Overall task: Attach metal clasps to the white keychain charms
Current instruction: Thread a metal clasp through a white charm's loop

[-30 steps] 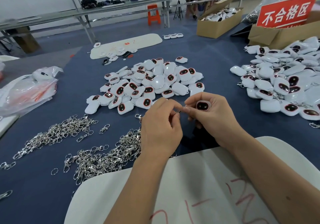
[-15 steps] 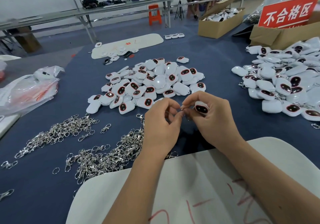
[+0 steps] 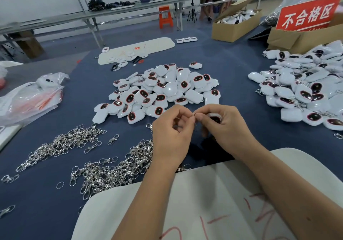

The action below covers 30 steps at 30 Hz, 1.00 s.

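My right hand (image 3: 225, 128) grips a white keychain charm (image 3: 214, 117) with a dark oval face, mostly hidden by the fingers. My left hand (image 3: 171, 134) pinches a small metal clasp (image 3: 193, 114) right at the charm's edge; both hands meet above the blue table (image 3: 232, 72). A heap of loose white charms (image 3: 163, 89) lies just beyond my hands. Piles of silver clasps (image 3: 115, 167) lie to the left of my left wrist, with a second clasp pile (image 3: 61, 143) further left.
A second charm pile (image 3: 304, 91) fills the right side. Cardboard boxes (image 3: 235, 24) and a red sign (image 3: 308, 15) stand at the back right. A plastic bag (image 3: 29, 98) lies at the left. A white board (image 3: 194, 202) sits under my forearms; another white board (image 3: 137, 49) lies far back.
Both hands stayed together in the same spot. The charm has turned deeper into my right hand, showing less of its face, while my left fingers shifted on the clasp.
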Each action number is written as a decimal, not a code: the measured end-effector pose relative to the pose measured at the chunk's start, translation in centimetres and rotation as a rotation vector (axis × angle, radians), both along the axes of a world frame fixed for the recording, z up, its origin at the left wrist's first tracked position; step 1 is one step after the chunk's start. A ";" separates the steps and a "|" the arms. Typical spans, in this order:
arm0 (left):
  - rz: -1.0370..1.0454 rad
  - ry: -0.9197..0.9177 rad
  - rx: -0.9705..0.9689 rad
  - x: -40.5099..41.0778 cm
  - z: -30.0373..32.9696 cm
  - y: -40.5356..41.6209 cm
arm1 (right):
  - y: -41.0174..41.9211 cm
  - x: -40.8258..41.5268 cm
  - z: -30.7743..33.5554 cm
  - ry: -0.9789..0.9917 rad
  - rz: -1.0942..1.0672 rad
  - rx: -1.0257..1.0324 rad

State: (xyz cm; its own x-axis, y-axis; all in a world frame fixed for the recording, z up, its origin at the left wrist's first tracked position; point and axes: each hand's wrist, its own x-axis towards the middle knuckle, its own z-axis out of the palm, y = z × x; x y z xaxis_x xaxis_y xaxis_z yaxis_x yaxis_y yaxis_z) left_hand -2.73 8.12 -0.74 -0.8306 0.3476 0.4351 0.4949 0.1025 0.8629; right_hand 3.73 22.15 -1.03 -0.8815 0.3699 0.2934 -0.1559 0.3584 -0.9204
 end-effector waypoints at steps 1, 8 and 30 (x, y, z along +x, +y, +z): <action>-0.009 -0.010 0.000 0.0 0.0 0.0 | 0.1 0.0 0.0 -0.001 0.011 -0.023; -0.164 -0.193 0.087 -0.3 -0.2 -0.3 | -0.1 0.0 0.0 0.063 0.012 -0.008; -0.044 0.107 -0.129 0.1 -0.5 -0.1 | -0.3 0.3 0.1 0.081 0.045 -0.051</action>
